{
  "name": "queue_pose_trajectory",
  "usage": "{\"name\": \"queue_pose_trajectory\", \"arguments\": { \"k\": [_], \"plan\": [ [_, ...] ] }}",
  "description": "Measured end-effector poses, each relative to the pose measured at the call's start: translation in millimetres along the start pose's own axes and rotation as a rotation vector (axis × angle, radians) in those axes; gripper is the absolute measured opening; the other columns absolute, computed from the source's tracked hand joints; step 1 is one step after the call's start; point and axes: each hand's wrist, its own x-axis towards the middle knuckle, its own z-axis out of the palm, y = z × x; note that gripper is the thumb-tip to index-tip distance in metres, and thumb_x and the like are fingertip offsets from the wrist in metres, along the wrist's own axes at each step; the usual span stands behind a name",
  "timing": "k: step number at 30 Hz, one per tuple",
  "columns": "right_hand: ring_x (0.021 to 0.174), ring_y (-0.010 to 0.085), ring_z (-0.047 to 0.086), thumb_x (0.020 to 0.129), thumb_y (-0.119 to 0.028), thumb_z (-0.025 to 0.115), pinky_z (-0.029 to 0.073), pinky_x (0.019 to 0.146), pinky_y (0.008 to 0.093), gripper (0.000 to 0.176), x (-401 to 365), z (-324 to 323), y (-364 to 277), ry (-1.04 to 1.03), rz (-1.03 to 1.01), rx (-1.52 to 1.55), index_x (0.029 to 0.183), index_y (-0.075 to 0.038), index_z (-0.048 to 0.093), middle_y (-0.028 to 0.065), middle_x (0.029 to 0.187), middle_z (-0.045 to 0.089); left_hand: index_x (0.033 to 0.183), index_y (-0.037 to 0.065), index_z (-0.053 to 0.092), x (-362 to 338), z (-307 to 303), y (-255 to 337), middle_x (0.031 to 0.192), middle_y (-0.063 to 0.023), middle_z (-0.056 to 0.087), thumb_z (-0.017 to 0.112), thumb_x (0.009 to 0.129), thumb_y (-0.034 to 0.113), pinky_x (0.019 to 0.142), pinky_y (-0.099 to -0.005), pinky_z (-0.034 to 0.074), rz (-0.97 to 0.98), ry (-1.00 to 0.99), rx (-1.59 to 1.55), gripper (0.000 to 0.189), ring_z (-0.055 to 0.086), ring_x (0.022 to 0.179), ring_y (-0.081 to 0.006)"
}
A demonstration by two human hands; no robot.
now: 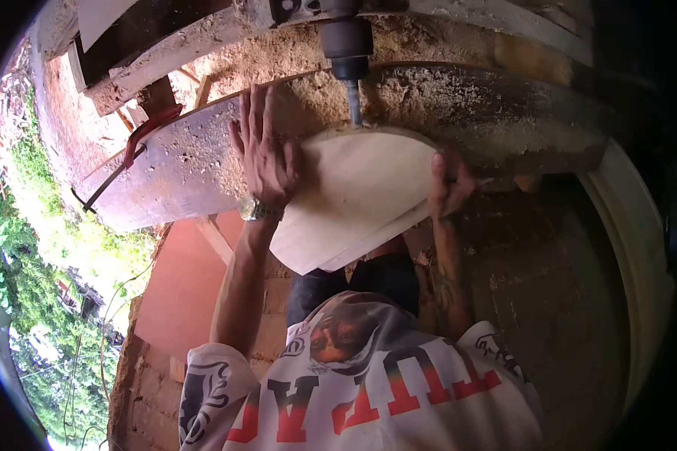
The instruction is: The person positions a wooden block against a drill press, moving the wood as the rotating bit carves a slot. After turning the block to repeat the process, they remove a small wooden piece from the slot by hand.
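A pale, flat wooden board (361,188) with a rounded far edge lies partly on the sawdust-covered bench and juts out toward my body. Its far edge meets a metal bit (355,104) hanging from a dark chuck (346,56). My left hand (267,154), with a watch on the wrist, rests with fingers stretched over the bench and its thumb side against the board's left edge. On the opposite side, my right hand (450,184) grips the board's right edge, thumb on top. The fingers beneath are hidden.
Sawdust coats the long wooden bench (180,180). A red-handled clamp (139,139) is at its left end. A reddish panel (184,289) stands below on the left, by the brick paving. A pale curved frame (628,248) is at the right.
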Motion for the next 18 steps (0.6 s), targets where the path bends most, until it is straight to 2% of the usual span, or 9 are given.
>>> {"name": "queue_pose_trajectory", "arguments": {
  "k": [4,7,13,14,16,18],
  "plan": [
    [0.089,0.0289,0.077,0.099,-0.035,0.073,0.061,0.078,0.0399,0.045,-21,1,14,0.029,-0.081,0.051,0.122,0.003,0.075,0.0202,0.098,0.079,0.17,0.017,0.028,-21,7,-4,0.178,-0.014,0.02,0.053,0.085,0.042,0.13,-0.0635,0.003,0.013,0.023,0.002,0.093,0.011,0.165,-0.0385],
    [0.089,0.0258,0.077,0.099,-0.036,0.073,0.061,0.078,0.0388,0.045,-18,0,-9,-0.006,0.009,0.108,0.121,0.003,0.075,0.0203,0.097,0.079,0.169,0.013,0.03,-23,9,-7,0.176,-0.0166,0.025,0.045,0.096,0.053,0.128,-0.0656,0.006,0.029,0.04,-0.001,0.085,0.015,0.164,-0.0402],
    [0.09,0.0268,0.077,0.101,-0.035,0.071,0.06,0.08,0.0377,0.045,-3,1,-14,0.013,-0.019,-0.008,0.121,0.004,0.075,0.0195,0.098,0.079,0.165,0.012,0.039,-2,1,2,0.172,-0.0185,0.033,0.052,0.092,0.041,0.127,-0.0634,0.011,0.01,0.082,0.027,0.08,0.023,0.162,-0.0406],
    [0.091,0.0271,0.077,0.101,-0.035,0.07,0.06,0.08,0.0377,0.045,1,2,-17,-0.002,0.0,0.019,0.122,0.004,0.075,0.0194,0.098,0.08,0.164,0.011,0.042,1,0,3,0.17,-0.0189,0.038,0.054,0.09,0.035,0.128,-0.0607,0.014,0.019,0.097,0.043,0.079,0.027,0.16,-0.0406],
    [0.093,0.0275,0.077,0.101,-0.033,0.07,0.06,0.082,0.0377,0.044,12,4,-23,-0.027,0.039,0.072,0.123,0.004,0.074,0.0192,0.1,0.08,0.163,0.012,0.042,10,0,2,0.168,-0.0177,0.039,0.054,0.088,0.03,0.127,-0.0624,0.014,0.013,0.084,0.058,0.078,0.028,0.16,-0.0405],
    [0.094,0.0275,0.077,0.1,-0.032,0.07,0.06,0.083,0.0376,0.043,17,5,-19,-0.015,-0.02,0.087,0.124,0.004,0.074,0.0199,0.101,0.08,0.163,0.011,0.043,17,0,2,0.166,-0.0173,0.042,0.054,0.087,0.028,0.126,-0.0628,0.015,0.005,0.084,0.07,0.078,0.031,0.158,-0.0405]
  ]
}}
